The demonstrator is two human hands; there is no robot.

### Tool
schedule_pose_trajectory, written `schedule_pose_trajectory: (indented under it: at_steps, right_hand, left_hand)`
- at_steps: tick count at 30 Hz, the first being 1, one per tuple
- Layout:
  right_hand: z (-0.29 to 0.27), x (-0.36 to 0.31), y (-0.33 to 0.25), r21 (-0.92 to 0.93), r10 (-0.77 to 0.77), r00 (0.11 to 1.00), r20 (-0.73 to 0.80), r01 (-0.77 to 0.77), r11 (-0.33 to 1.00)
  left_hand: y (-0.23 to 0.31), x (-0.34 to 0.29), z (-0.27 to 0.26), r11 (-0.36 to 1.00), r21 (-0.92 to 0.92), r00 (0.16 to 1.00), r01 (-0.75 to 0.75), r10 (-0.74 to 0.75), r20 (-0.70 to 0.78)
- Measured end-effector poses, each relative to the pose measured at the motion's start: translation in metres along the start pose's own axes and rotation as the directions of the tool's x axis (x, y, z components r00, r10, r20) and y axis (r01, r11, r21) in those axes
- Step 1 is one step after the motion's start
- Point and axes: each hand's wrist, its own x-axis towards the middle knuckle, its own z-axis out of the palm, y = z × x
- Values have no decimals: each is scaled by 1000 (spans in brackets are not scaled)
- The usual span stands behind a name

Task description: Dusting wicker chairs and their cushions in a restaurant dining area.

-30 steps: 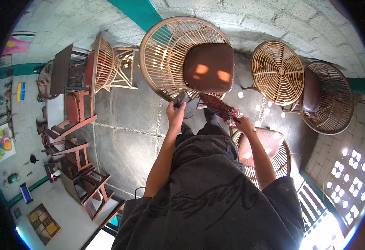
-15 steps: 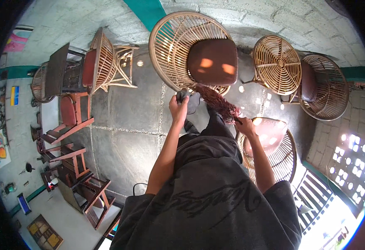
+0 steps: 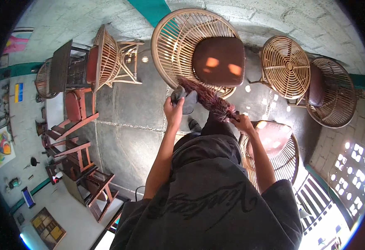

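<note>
My right hand [image 3: 241,123] grips the short handle of a feather duster [image 3: 211,101] with dark reddish-brown plumes. The duster slants up and left, its tip over the lower rim of a round rattan chair [image 3: 166,50] straight ahead. That chair carries a brown seat cushion [image 3: 219,62] with two patches of sunlight on it. In my left hand [image 3: 174,110] is a bunched grey cloth [image 3: 186,99], held just left of the duster; part of it hangs down. Whether the duster touches the chair I cannot tell.
A round rattan table [image 3: 286,64] and another rattan chair [image 3: 332,93] stand to the right. Close by my right forearm is a cushioned rattan chair [image 3: 274,141]. Wooden chairs [image 3: 80,112] line the left side. Grey concrete floor [image 3: 124,104] lies between.
The duster's tip has swung left and up, toward the chair's rim. My left hand with the cloth has shifted slightly left and down. The view has moved a little.
</note>
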Motion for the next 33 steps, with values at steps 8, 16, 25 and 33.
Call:
schedule_pose_trajectory:
  at_steps: [8, 16, 25, 33]
  right_hand:
    - [-30, 96, 1, 181, 155, 960, 235, -200, 963]
    - [-20, 152, 34, 16, -68, 993, 95, 66, 998]
    - [2, 121, 30, -171, -196, 979, -52, 185, 968]
    - [28, 52, 7, 46, -187, 973, -132, 195, 980]
  left_hand:
    - [5, 20, 8, 996, -19, 995, -89, 89, -35]
    - [35, 21, 35, 999, 34, 989, 1, 4, -148]
    - [22, 12, 16, 995, 88, 990, 45, -33, -140]
    - [23, 20, -4, 996, -80, 999, -41, 42, 12]
